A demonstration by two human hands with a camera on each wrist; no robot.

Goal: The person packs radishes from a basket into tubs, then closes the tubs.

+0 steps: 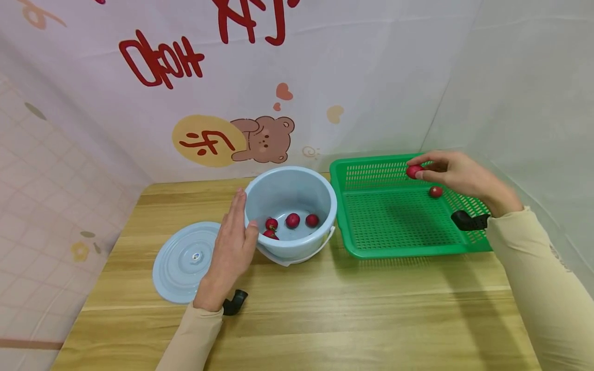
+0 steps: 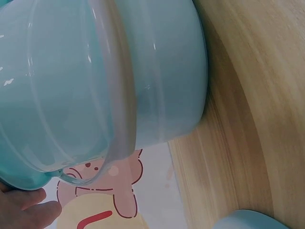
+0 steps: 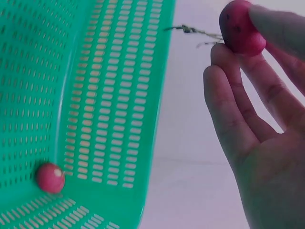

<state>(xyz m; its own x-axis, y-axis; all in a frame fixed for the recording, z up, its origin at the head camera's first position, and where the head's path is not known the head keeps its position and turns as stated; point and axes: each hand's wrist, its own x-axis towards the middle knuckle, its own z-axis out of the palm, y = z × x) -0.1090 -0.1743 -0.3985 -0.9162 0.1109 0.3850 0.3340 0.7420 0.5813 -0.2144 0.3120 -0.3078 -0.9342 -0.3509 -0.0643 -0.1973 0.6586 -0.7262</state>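
Note:
My right hand [image 1: 457, 172] pinches a red radish [image 1: 414, 171] between thumb and fingers, over the far right side of the green basket [image 1: 362, 251]. Thin leafy stalks trail from this radish [image 3: 242, 28] in the right wrist view. A second radish [image 1: 435, 192] lies in the basket below that hand. My left hand [image 1: 232, 247] has its fingers straight along the left side of the light blue bucket [image 1: 297, 251], fingertips right at the rim. Inside the bucket sit several radishes [image 1: 292, 221].
A round light blue lid [image 1: 181, 268] lies on the wooden table [image 1: 325, 319], left of the bucket and partly behind the left hand. The bucket's handle [image 1: 320, 248] hangs down at its front right. A printed white sheet [image 1: 371, 67] covers the wall behind.

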